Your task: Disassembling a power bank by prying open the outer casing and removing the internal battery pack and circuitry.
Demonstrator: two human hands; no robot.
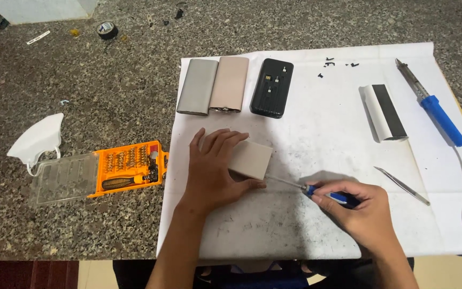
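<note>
1. the left hand [212, 168] is lying flat, fingers spread, pinning a beige power bank [252, 159] to the white sheet [316, 139] covering the speckled stone table [81, 80].
2. the right hand [360, 206] is closing around the handle of a blue-handled screwdriver [316, 191], its thin shaft reaching to the power bank's lower right edge.
3. three more power banks are lying side by side just above: a grey one [197, 86], a pink-beige one [230, 84] and a black one [272, 88].
4. to the right, a white and black casing [384, 113], a blue-handled soldering iron [431, 104] and metal tweezers [402, 185] are resting on the sheet.
5. left of the sheet, an open orange bit set [129, 167] is sitting near a white face mask [37, 140].
</note>
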